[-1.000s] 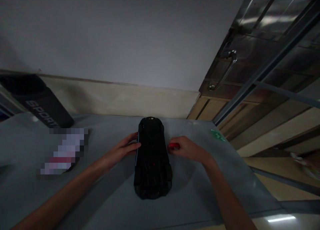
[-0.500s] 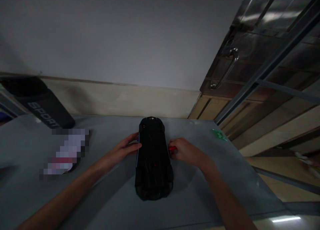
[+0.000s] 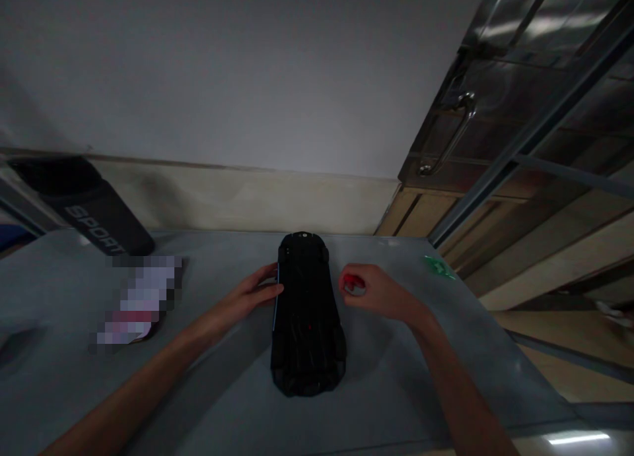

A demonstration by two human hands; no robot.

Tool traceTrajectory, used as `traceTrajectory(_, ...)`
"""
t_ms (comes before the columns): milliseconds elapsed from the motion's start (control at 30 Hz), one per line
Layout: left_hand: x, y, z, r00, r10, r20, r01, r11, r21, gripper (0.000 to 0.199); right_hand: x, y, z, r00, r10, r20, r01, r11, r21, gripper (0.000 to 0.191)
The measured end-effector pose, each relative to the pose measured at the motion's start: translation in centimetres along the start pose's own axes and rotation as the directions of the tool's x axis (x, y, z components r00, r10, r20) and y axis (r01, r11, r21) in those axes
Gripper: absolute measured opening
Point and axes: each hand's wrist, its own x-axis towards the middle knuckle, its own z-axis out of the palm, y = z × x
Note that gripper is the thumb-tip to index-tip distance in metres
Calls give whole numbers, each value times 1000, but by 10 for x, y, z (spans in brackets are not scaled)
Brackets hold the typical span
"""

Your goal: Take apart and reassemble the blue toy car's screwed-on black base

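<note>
A black toy car [image 3: 308, 311] lies upside down on the grey table, its underside facing me and its long axis pointing towards the wall. My left hand [image 3: 257, 288] grips the car's left edge, thumb on the underside and fingers down along the side, partly hidden. Just right of the car, apart from it, my right hand [image 3: 369, 290] is curled closed in the air. A small red object [image 3: 352, 282] shows between its thumb and fingers; its kind cannot be made out.
A dark bottle marked SPORT [image 3: 94, 208] leans at the back left. Near it lies a blurred-out phone-shaped item [image 3: 141, 304]. A small green wrapper [image 3: 438, 267] rests by the right table edge [image 3: 500, 330]. A wall closes the back; a metal door handle [image 3: 453, 136] is beyond.
My right hand has drawn slightly away from the car's right side, keeping the red object. My left hand stays on the car. The whole view has shifted a little.
</note>
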Motion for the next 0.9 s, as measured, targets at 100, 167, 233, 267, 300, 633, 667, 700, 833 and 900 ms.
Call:
traceTrajectory(100, 0, 0, 0, 1000, 0, -5, 0, 1000, 10, 62, 2, -1, -2, 1000, -10, 5, 9, 989, 149, 6)
traceTrajectory(167, 2, -2, -1, 1000, 6, 17, -6, 1000, 19, 65, 3, -2, 1, 999, -25, 23, 19, 976, 217, 3)
traceTrajectory(233, 5, -4, -2, 998, 2, 55, -4, 999, 39, 73, 5, 0, 5, 998, -43, 40, 31, 965, 260, 5)
traceTrajectory(267, 6, -6, -3, 997, -3, 75, -1, 999, 51, 77, 7, 1, 8, 998, -50, 46, 36, 961, 274, 8)
traceTrajectory(300, 7, -7, -4, 996, -8, 90, 2, 998, 64, 81, 8, 3, 10, 997, -57, 50, 40, 958, 285, 11)
traceTrajectory(633, 7, -7, -5, 994, -1, 110, -11, 994, 105, 89, 12, 10, 15, 997, -61, 41, 45, 947, 319, 15)
traceTrajectory(667, 6, -6, -5, 994, 0, 108, -11, 994, 107, 89, 12, 10, 16, 997, -60, 41, 43, 947, 320, 15)
traceTrajectory(700, 6, -5, -4, 994, 0, 107, -12, 994, 108, 89, 13, 10, 16, 998, -57, 42, 40, 947, 320, 14)
traceTrajectory(833, 6, -4, -4, 994, 6, 108, -19, 993, 112, 86, 13, 11, 16, 998, -46, 44, 30, 947, 320, 13)
traceTrajectory(900, 8, -7, -5, 994, 18, 109, -30, 993, 115, 82, 14, 12, 17, 998, -47, 47, 29, 945, 325, 13)
